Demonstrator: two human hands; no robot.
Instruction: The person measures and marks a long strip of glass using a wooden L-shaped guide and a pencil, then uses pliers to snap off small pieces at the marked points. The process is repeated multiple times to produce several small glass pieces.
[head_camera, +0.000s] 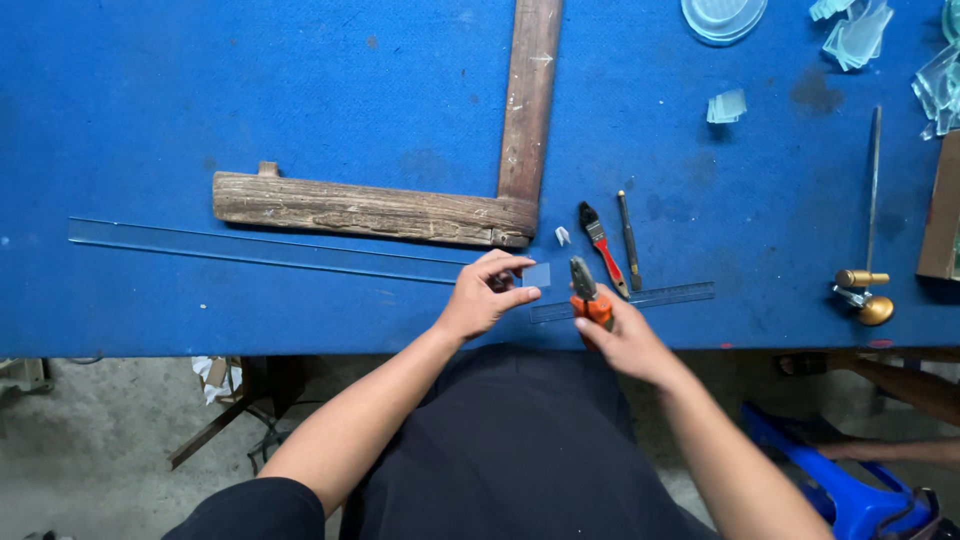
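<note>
While the left hand (487, 296) pinches a glass strip (270, 250), the right hand (622, 338) grips orange-handled pliers (588, 294).

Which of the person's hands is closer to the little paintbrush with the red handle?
Right. The right hand, holding orange-handled pliers, sits just below-left of the paintbrush. The left hand, pinching a small glass piece, lies farther left.

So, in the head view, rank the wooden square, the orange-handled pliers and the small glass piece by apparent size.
1. Wooden square, by far the largest.
2. Pliers in the right hand; handles partly hidden.
3. Small glass piece pinched by the left hand.
</note>
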